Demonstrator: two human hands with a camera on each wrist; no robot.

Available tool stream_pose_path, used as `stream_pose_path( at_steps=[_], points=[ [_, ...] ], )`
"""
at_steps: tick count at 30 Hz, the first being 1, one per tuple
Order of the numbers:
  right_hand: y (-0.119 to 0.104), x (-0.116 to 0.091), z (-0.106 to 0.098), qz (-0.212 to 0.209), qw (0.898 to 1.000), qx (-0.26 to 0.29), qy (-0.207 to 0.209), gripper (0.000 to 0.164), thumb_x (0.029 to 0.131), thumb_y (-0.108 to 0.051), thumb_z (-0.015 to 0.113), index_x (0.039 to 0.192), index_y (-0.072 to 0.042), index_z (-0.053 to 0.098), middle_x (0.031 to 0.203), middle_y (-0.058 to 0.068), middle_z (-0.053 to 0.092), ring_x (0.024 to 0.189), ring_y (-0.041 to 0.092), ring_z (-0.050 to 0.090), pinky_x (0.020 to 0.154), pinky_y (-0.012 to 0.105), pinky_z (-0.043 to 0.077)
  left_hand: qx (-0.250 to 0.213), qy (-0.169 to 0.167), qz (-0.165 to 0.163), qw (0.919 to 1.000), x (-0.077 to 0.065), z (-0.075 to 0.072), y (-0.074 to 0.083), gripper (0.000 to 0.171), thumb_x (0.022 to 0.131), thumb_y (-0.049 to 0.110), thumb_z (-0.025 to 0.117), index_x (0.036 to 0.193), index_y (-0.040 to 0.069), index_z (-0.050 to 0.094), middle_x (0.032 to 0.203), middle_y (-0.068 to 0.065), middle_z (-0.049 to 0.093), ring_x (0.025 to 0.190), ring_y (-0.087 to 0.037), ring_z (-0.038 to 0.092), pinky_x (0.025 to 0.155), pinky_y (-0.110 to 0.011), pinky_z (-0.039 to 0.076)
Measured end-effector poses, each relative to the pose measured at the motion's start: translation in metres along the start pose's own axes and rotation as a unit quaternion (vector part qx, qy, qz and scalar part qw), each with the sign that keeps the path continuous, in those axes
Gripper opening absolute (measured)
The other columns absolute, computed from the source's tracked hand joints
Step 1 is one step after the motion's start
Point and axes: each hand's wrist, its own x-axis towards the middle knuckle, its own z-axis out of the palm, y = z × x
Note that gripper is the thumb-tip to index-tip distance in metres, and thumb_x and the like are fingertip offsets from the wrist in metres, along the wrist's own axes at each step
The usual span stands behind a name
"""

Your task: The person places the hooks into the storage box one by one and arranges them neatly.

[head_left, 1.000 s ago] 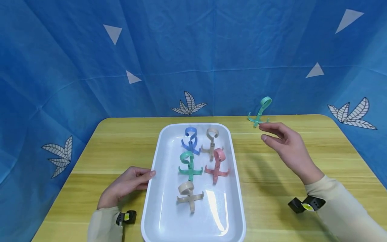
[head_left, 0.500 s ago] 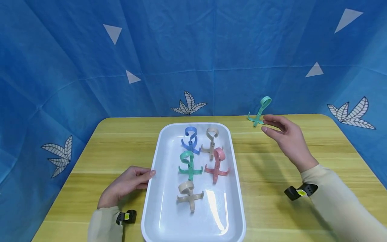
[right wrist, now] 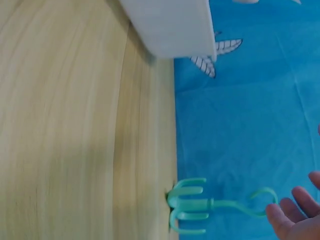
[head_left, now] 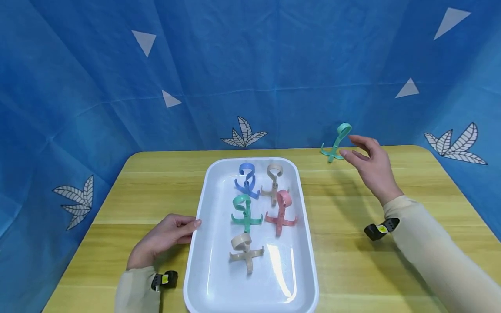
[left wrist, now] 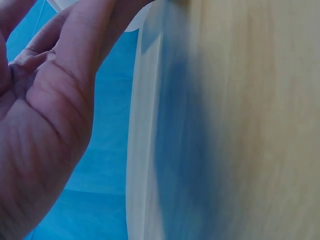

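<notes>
My left hand point(head_left: 164, 238) grips the left rim of the white tray point(head_left: 211, 295), thumb over the edge and fingers beneath it. A green multi-prong hanging hook point(head_left: 335, 147) stands upright near the table's far edge, its curled top tilted right. Just right of it is my right hand point(head_left: 369, 167), thumb and fingers apart around air. In the right wrist view its fingertips point(right wrist: 277, 216) overlap the curl of the green hook point(right wrist: 195, 204). Inside the tray stand a blue hook point(head_left: 247, 187), a second green hook point(head_left: 247, 219), a pink hook point(head_left: 280, 219) and two beige hooks point(head_left: 247, 254).
The wooden table point(head_left: 352, 261) carries the tray at its middle. A blue cloth point(head_left: 274, 65) with leaf and triangle prints hangs right behind the far edge and along both sides. Black bands with small devices point(head_left: 377, 230) sit on both sleeves.
My right hand has moved up and slightly away, from beside the standing green hook's prongs to beside its curled top. The left hand, the tray and its hooks stay in place.
</notes>
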Motion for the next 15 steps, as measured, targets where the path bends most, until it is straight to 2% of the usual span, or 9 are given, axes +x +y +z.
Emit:
stream_pose_path(
  at_steps=[3, 6, 11, 15],
  points=[
    [0.004, 0.007, 0.000, 0.000, 1.000, -0.005, -0.005, 0.063, 0.096, -0.038, 0.064, 0.145, -0.004, 0.043, 0.140, 0.011, 0.037, 0.136, 0.027, 0.036, 0.109, 0.038, 0.039, 0.002, 0.003, 0.000, 1.0000, -0.001, -0.001, 0.000, 0.050, 0.103, 0.024, 0.056, 0.132, -0.016, 0.052, 0.123, -0.027, 0.061, 0.104, -0.031, 0.066, 0.088, -0.040, 0.055],
    [0.008, 0.013, -0.002, 0.007, 1.000, -0.002, 0.008, 0.065, 0.097, -0.038, 0.063, 0.147, -0.004, 0.041, 0.143, 0.014, 0.037, 0.136, 0.029, 0.036, 0.109, 0.043, 0.038, 0.002, 0.004, 0.000, 1.0000, 0.000, -0.001, 0.000, 0.050, 0.103, 0.024, 0.056, 0.132, -0.016, 0.052, 0.123, -0.027, 0.061, 0.104, -0.031, 0.066, 0.088, -0.040, 0.055],
    [0.008, 0.023, -0.007, 0.024, 0.999, 0.003, 0.040, 0.066, 0.097, -0.039, 0.061, 0.148, -0.003, 0.038, 0.147, 0.016, 0.039, 0.137, 0.029, 0.035, 0.110, 0.046, 0.035, -0.005, -0.003, 0.003, 1.0000, 0.001, -0.001, -0.001, 0.049, 0.104, 0.024, 0.055, 0.133, -0.015, 0.051, 0.124, -0.027, 0.060, 0.107, -0.031, 0.065, 0.090, -0.040, 0.055],
    [0.005, 0.029, -0.008, 0.039, 0.998, -0.004, 0.042, 0.068, 0.097, -0.041, 0.060, 0.149, -0.003, 0.037, 0.149, 0.017, 0.038, 0.138, 0.029, 0.034, 0.111, 0.048, 0.034, -0.008, -0.005, 0.000, 1.0000, 0.001, -0.001, -0.001, 0.049, 0.103, 0.024, 0.055, 0.132, -0.016, 0.052, 0.124, -0.027, 0.061, 0.107, -0.031, 0.065, 0.090, -0.040, 0.054]
  ],
)
